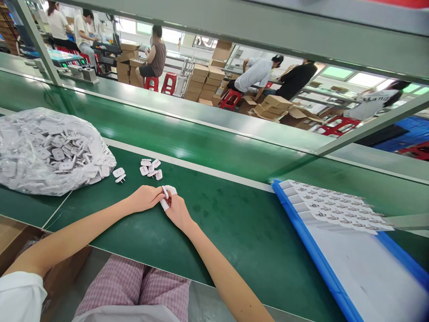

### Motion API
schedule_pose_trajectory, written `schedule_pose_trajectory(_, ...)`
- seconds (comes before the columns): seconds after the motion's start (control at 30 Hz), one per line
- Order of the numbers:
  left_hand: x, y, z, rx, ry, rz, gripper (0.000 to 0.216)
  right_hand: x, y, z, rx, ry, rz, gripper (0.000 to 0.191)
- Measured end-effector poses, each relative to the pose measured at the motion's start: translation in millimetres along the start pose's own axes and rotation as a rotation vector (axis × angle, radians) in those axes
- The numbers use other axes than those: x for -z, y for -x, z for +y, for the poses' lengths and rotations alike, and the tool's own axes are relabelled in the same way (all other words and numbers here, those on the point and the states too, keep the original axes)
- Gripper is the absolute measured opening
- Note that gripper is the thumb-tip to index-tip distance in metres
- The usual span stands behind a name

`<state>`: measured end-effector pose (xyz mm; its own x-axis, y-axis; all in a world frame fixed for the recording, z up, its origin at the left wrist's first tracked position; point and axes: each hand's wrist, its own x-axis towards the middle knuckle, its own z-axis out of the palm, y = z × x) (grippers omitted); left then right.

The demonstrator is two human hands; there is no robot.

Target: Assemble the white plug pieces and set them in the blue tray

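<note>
My left hand (145, 198) and my right hand (180, 213) meet over the green work surface, fingers pinched around a small white plug piece (165, 192). White covers sit on some fingertips of the right hand. The fingers hide most of the held piece. Just beyond the hands lies a small group of white plug pieces (150, 169), some with metal prongs showing. Two more plug pieces (119, 174) rest farther left, beside a clear plastic bag (50, 185) filled with many of the same kind.
On the right, a blue tray (311, 273) holds rows of white cards (338, 205) at its far end. A metal frame post (362, 125) slants up behind it. A raised ledge (201, 129) runs along the back. Beyond, people work near stacked cartons (203, 82) and red stools (169, 83).
</note>
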<state>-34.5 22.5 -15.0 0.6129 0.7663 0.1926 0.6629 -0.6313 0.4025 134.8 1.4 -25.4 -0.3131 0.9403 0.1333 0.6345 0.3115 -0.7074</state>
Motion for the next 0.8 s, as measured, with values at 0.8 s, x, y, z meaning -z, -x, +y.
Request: schedule_pose_trajectory(0.8,-1.0,0.8,-0.1,0.001,-0.045,-0.008,0.029,-0.8,0.1,2.5,0.017,0.035,-0.004,0.030)
